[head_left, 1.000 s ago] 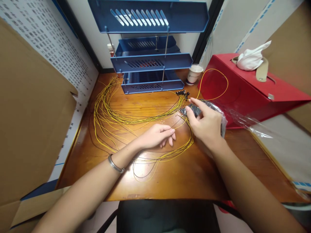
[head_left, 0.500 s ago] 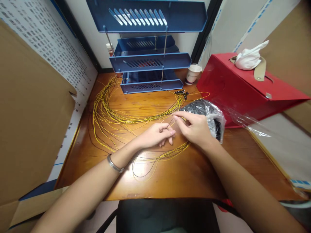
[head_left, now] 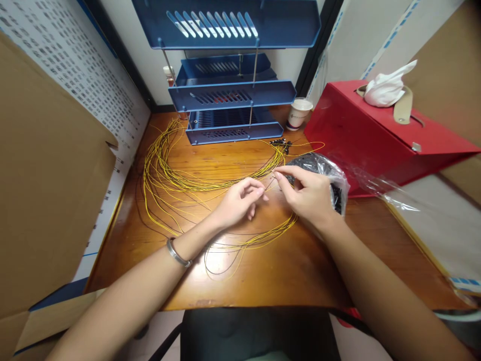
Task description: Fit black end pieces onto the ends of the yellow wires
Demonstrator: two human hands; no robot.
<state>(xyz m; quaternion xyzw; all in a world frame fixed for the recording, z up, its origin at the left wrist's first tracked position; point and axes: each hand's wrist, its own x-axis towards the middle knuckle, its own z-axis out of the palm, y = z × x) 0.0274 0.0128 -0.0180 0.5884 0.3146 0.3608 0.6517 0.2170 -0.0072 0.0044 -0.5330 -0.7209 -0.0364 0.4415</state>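
Note:
My left hand is closed in a pinch on a thin dark wire above the middle of the table. The other end of this short stretch sits between the thumb and forefinger of my right hand, also pinched. Anything small at the fingertips is too fine to make out. Behind my hands a long bundle of yellow and black wires curves over the table, with small black connectors at its right end. Nearer me lies a second bundle of wires, its right end hidden under my right hand.
A clear plastic bag of black parts lies just beyond my right hand. Blue tiered trays stand at the back beside a paper cup. A red box with tissue is at right, cardboard at left.
Both hands have moved slightly up and away from me, and my right hand has shifted a little right. The wire still spans the gap between them.

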